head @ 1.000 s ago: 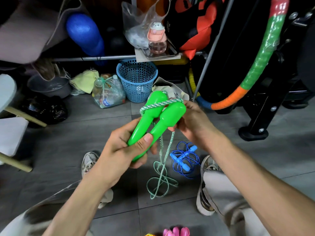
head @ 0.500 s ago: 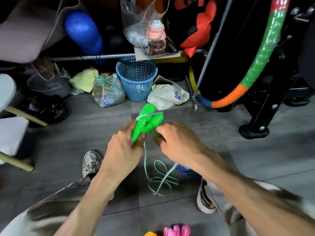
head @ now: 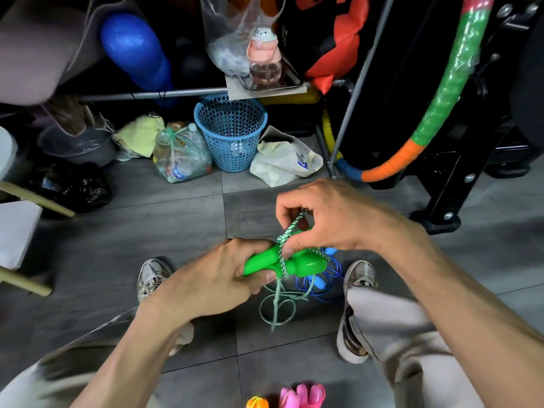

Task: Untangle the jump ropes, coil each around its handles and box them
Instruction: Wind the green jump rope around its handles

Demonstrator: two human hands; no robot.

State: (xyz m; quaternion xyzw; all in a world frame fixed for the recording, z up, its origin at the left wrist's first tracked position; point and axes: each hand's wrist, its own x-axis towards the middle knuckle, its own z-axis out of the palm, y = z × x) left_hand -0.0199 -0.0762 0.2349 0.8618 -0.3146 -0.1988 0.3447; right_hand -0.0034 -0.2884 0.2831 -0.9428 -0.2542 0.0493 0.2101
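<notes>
One view only, from a wide-angle camera worn on the person's head, facing forward and steeply down. Both forearms enter from the bottom corners, and the left hand [head: 215, 278] and right hand [head: 329, 219] meet close to the lens at frame centre. The tiled floor [head: 147, 231] fills the middle, and straight lines bow near the edges (typical wide-angle curving). The blue basket [head: 231, 134] sits farther off, upper centre.
</notes>
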